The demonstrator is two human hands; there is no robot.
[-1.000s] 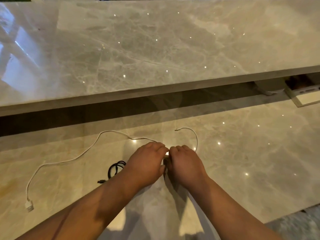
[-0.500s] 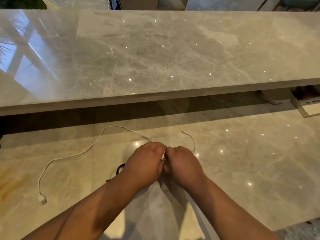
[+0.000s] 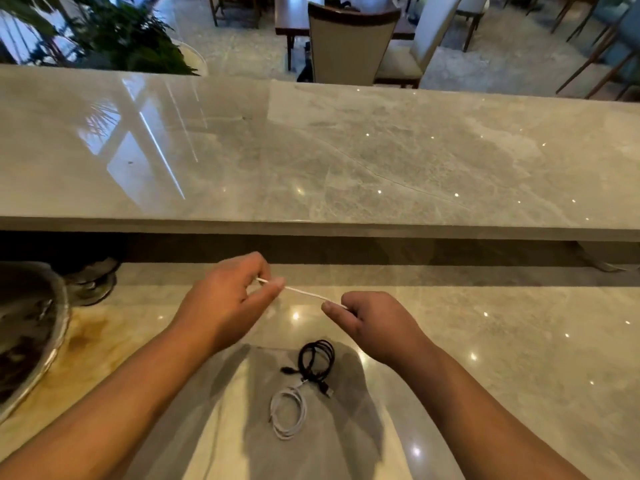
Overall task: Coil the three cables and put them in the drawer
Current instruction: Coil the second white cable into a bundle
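A thin white cable (image 3: 304, 292) is stretched in the air between my two hands above the lower marble counter (image 3: 502, 358). My left hand (image 3: 225, 299) pinches one end of it between thumb and fingers. My right hand (image 3: 374, 323) grips the other part in curled fingers; the rest of that cable is hidden. Below my hands a coiled black cable (image 3: 317, 363) lies on the counter. A coiled white cable (image 3: 289, 412) lies just in front of it, touching it. No drawer is in view.
A raised marble ledge (image 3: 346, 161) runs across behind the counter. A large dark bowl (image 3: 24, 330) sits at the left edge. Beyond the ledge stand a plant (image 3: 114, 32), chairs (image 3: 349, 43) and a table.
My hands have lifted off the counter and moved apart, drawing the white cable taut between them. The view has tilted up, and two coiled cables now show below my hands.
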